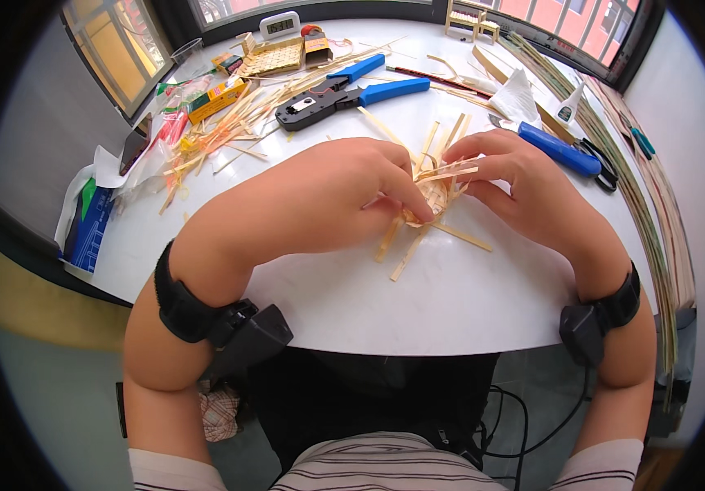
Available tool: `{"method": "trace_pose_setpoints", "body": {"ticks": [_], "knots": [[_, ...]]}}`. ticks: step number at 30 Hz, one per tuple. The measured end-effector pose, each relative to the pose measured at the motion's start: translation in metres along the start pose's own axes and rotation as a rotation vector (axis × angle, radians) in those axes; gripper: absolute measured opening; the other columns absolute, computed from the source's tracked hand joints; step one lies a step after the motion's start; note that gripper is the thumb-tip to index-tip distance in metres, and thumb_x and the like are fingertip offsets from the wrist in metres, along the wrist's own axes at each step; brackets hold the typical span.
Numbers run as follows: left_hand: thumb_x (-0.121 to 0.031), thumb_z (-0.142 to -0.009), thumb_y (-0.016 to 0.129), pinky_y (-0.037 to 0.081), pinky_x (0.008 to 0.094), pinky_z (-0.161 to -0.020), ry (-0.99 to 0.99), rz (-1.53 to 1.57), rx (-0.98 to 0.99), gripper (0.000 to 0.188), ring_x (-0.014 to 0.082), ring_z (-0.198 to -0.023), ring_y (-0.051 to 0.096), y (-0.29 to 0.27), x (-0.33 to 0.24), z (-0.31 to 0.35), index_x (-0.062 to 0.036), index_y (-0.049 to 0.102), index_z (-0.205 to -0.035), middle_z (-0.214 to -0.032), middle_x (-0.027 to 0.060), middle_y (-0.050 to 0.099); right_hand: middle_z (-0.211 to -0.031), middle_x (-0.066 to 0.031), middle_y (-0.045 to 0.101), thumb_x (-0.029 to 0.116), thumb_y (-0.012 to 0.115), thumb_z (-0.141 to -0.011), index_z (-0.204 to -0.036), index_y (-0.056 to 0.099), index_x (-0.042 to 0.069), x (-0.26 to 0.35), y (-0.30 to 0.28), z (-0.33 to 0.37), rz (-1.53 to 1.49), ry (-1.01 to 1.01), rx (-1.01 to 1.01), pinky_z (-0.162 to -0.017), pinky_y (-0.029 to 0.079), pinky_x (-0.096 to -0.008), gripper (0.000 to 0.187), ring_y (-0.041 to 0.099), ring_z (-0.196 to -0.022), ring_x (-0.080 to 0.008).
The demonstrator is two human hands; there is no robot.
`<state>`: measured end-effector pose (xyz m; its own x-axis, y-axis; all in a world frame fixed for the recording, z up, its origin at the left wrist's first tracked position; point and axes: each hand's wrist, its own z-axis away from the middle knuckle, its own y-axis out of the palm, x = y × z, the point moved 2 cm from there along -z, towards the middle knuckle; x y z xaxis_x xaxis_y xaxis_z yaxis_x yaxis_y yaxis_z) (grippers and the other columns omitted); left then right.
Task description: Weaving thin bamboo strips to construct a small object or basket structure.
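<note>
A small woven piece of pale bamboo strips (436,196) sits at the middle of the white table, its loose strip ends sticking out all round. My left hand (360,180) is closed on its left side, with the index finger pressing on the near part of the weave. From the right, my right hand (506,168) pinches a strip end at the piece's right edge, thumb and fingers bent around it. The underside of the piece and some of my left fingertips are hidden. Just beyond my left hand lies a crimping tool (311,109) with blue handles.
Loose bamboo strips (229,123), a yellow box (217,100) and plastic bags crowd the left. A woven tray (272,57) and digital clock (279,25) stand at the back. Rightward are a blue-handled tool (561,150), black scissors (599,164), a glue bottle (569,104) and long strips (614,147).
</note>
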<state>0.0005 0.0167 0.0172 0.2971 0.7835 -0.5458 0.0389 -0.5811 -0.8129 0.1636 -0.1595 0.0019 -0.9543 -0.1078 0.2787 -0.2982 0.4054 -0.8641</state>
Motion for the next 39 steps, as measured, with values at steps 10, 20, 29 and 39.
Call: {"method": "trace_pose_setpoints", "body": {"ticks": [10,20,29,39], "knots": [[0.004,-0.084,0.058,0.052,0.0342,-0.081,-0.027,-0.024,0.002,0.033,0.0239,-0.091,0.064,-0.006,-0.001,0.001,-0.01,0.083,-0.101,-0.095,0.0068,0.066,-0.113,-0.0078,0.072,0.005,0.078,-0.085,-0.096,0.079,0.005,0.017,-0.007,-0.001,0.156,-0.061,-0.032,-0.095,0.051,-0.042,0.011,0.065,-0.108,-0.0295],[0.008,-0.084,0.057,0.054,0.0347,-0.086,-0.036,-0.095,-0.006,0.032,0.0253,-0.098,0.066,-0.014,0.004,0.004,-0.0068,0.082,-0.098,-0.103,0.0077,0.07,-0.115,-0.0095,0.076,0.004,0.079,-0.083,-0.101,0.079,0.003,0.012,-0.004,0.0,0.041,-0.147,0.021,-0.099,0.051,-0.0416,0.018,0.065,-0.109,-0.0289],[0.007,-0.086,0.056,0.053,0.035,-0.091,-0.016,-0.19,-0.007,0.032,0.0259,-0.104,0.065,-0.016,0.002,0.007,-0.0077,0.082,-0.1,-0.107,0.0081,0.07,-0.113,-0.0104,0.076,0.004,0.077,-0.085,-0.107,0.078,0.001,0.018,-0.004,-0.001,0.051,-0.155,0.001,-0.101,0.051,-0.0424,0.022,0.065,-0.109,-0.0299],[0.005,-0.086,0.056,0.056,0.0354,-0.085,-0.042,-0.176,-0.017,0.031,0.0264,-0.097,0.07,-0.017,0.002,0.008,-0.0065,0.082,-0.099,-0.109,0.0093,0.075,-0.105,-0.0111,0.077,0.004,0.075,-0.085,-0.1,0.079,0.002,0.02,-0.003,-0.002,0.075,-0.208,-0.002,-0.112,0.047,-0.0459,0.015,0.067,-0.105,-0.0309]]}}
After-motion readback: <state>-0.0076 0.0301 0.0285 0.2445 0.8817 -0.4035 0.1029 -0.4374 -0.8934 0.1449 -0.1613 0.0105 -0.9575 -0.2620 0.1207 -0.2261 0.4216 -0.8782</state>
